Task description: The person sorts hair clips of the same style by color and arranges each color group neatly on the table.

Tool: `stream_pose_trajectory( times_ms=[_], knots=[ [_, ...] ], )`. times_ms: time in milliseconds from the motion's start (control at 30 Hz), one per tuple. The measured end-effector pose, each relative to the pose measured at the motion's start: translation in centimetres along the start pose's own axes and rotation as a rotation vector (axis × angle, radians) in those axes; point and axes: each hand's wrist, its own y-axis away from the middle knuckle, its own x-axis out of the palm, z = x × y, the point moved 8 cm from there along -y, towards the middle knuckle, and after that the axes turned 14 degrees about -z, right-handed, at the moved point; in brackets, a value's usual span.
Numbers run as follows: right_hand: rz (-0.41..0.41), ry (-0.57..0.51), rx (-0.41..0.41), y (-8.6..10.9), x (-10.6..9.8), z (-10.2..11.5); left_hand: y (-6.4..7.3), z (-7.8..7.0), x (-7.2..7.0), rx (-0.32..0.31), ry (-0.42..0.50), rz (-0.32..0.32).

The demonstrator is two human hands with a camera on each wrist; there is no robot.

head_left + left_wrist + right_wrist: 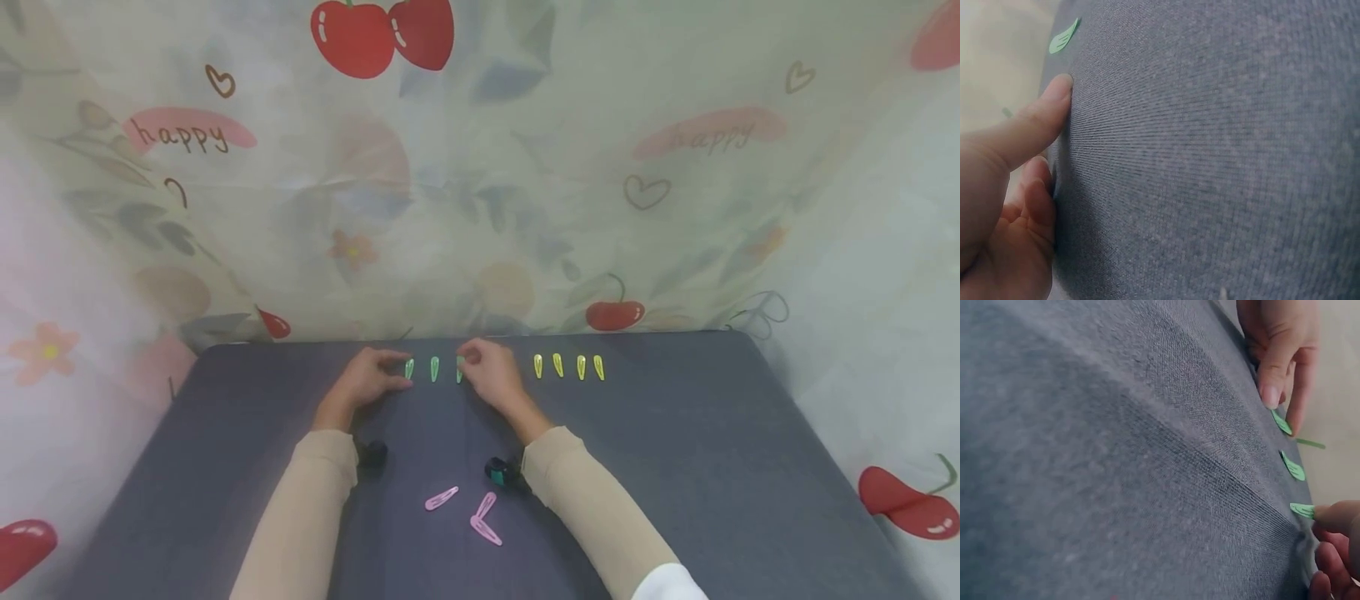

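Three green snap hair clips stand in a row near the far edge of the dark grey table. My left hand (367,379) has its thumb and a finger at the two ends of the leftmost green hair clip (1282,422). The middle green hair clip (434,369) lies untouched between the hands. With thumb and fingertips, my right hand (491,372) pinches one end of the rightmost green hair clip (1301,510), which is partly covered in the head view. One green clip (1064,37) shows beyond the thumb in the left wrist view.
Several yellow hair clips (558,365) form a row right of the right hand. Three pink hair clips (442,498) lie loose nearer the front, between the forearms. A patterned curtain (450,208) rises behind the grey table (697,467).
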Motion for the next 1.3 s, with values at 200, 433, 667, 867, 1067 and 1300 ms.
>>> stream_pose_trajectory(
  times_ms=[200,433,667,867,1067,1300],
  knots=[
    [-0.006,0.090,0.010,-0.5,1.2,-0.5,0.0,0.1,0.0,-0.001,-0.008,-0.007],
    [-0.001,0.173,0.037,-0.5,1.8,-1.0,-0.2,0.0,0.1,0.040,-0.007,0.000],
    [0.029,0.180,0.007,-0.6,2.0,-0.9,-0.2,0.1,0.2,0.035,-0.009,0.003],
    [0.114,0.170,-0.054,-0.4,1.5,0.1,-0.3,0.0,0.1,0.020,-0.016,0.005],
    [0.205,0.290,-0.180,1.1,0.2,2.1,-0.1,0.1,-0.1,0.026,-0.049,-0.002],
    [0.161,0.576,-0.316,3.8,-3.2,3.8,-0.1,-0.1,0.0,0.033,-0.029,-0.009]
  ],
)
